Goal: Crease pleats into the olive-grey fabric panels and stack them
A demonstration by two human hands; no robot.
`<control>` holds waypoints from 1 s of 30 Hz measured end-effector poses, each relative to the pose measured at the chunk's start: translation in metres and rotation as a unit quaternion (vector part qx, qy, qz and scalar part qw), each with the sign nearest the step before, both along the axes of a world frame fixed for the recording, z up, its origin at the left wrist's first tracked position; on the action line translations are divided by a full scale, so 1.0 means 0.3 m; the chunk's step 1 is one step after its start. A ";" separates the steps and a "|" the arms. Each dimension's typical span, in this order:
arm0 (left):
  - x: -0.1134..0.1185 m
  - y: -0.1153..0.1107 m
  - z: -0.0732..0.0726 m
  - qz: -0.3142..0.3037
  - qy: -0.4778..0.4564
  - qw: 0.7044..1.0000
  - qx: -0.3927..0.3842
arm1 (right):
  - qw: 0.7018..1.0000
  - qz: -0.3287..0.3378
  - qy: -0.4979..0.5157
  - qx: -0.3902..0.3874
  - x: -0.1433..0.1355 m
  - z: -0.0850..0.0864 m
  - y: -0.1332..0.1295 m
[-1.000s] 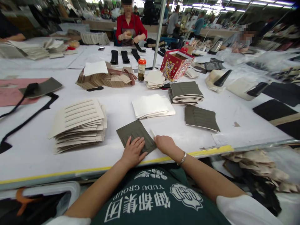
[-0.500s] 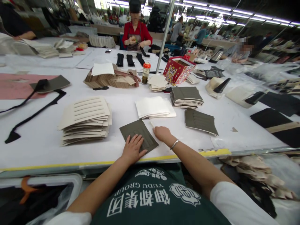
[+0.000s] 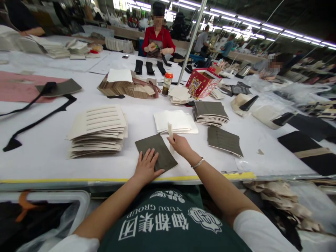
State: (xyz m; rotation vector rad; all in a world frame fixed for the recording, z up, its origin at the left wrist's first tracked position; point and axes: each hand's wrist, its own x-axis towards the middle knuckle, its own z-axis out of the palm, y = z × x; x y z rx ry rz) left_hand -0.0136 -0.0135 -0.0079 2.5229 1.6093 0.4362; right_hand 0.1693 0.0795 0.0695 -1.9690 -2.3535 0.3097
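Note:
A dark olive-grey panel lies at an angle near the table's front edge. My left hand rests flat on its left part, fingers spread. Just off its right edge, my right hand is closed around a narrow off-white strip-like tool, which stands roughly upright with its top end showing above the fist. Behind the panel sits a short stack of white sheets. To the left is a tall stack of cream panels with slit-like lines on top.
Right of my hands lie a single olive panel and a stack of olive panels. Farther back stand a red box, an orange-capped jar and a metal pole. A co-worker in red works across the table.
My right hand has tilted the off-white tool from lying low to roughly upright. My left hand has stayed on the panel. The whole view has shifted slightly.

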 end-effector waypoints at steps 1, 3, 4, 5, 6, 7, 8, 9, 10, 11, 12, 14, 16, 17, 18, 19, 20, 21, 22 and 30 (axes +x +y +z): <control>-0.001 -0.002 -0.003 0.011 0.002 1.000 0.001 | 0.999 -0.005 0.027 0.021 -0.015 0.000 0.013; -0.001 -0.003 -0.007 0.018 0.005 1.000 -0.003 | 0.997 -0.012 0.057 0.045 -0.052 -0.011 0.040; 0.000 -0.002 -0.009 0.017 0.007 1.000 -0.007 | 0.997 -0.014 0.061 0.051 -0.071 -0.020 0.052; 0.002 -0.002 -0.009 0.016 0.009 1.000 -0.010 | 0.997 -0.013 0.061 0.055 -0.085 -0.029 0.061; 0.003 -0.001 -0.009 0.016 0.010 1.000 -0.012 | 0.997 -0.011 0.057 0.057 -0.093 -0.036 0.065; 0.005 0.000 -0.008 0.016 0.010 1.000 -0.013 | 0.997 -0.008 0.052 0.054 -0.094 -0.041 0.062; 0.005 0.001 -0.007 0.017 0.009 1.000 -0.013 | 0.998 -0.004 0.047 0.046 -0.085 -0.042 0.049; 0.004 0.002 -0.005 0.017 0.008 1.000 -0.013 | 0.999 -0.002 0.045 0.029 -0.067 -0.040 0.026; 0.001 0.004 -0.002 0.017 0.005 1.000 -0.014 | 0.999 0.000 0.043 0.004 -0.041 -0.034 -0.006; -0.005 0.007 0.002 0.014 0.003 1.000 -0.017 | 0.999 0.001 0.045 -0.031 -0.011 -0.026 -0.044; -0.012 0.010 0.006 0.006 0.002 1.000 -0.024 | 0.996 0.003 0.050 -0.072 0.020 -0.015 -0.083; -0.031 0.017 0.013 -0.025 0.005 0.999 -0.044 | 0.988 0.008 0.069 -0.139 0.066 0.007 -0.146; -0.047 0.025 0.018 -0.053 0.012 0.997 -0.061 | 0.984 0.008 0.106 -0.142 0.068 0.023 -0.158; -0.052 0.027 0.019 -0.058 0.014 0.996 -0.063 | 0.985 0.006 0.128 -0.114 0.049 0.027 -0.142; -0.055 0.029 0.018 -0.057 0.014 0.996 -0.061 | 0.987 0.004 0.145 -0.075 0.021 0.026 -0.116; -0.056 0.030 0.018 -0.053 0.013 0.997 -0.057 | 0.988 0.002 0.152 -0.037 -0.013 0.021 -0.086; -0.055 0.029 0.017 -0.049 0.011 0.997 -0.054 | 0.989 0.000 0.145 -0.004 -0.048 0.012 -0.057; -0.052 0.028 0.016 -0.046 0.007 0.998 -0.053 | 0.992 0.001 0.124 0.020 -0.078 0.002 -0.039; -0.050 0.026 0.015 -0.042 0.004 0.998 -0.052 | 0.995 0.001 0.096 0.035 -0.099 -0.009 -0.034; -0.046 0.022 0.007 -0.007 -0.010 0.999 -0.045 | 0.999 0.028 0.024 0.002 -0.050 -0.037 -0.203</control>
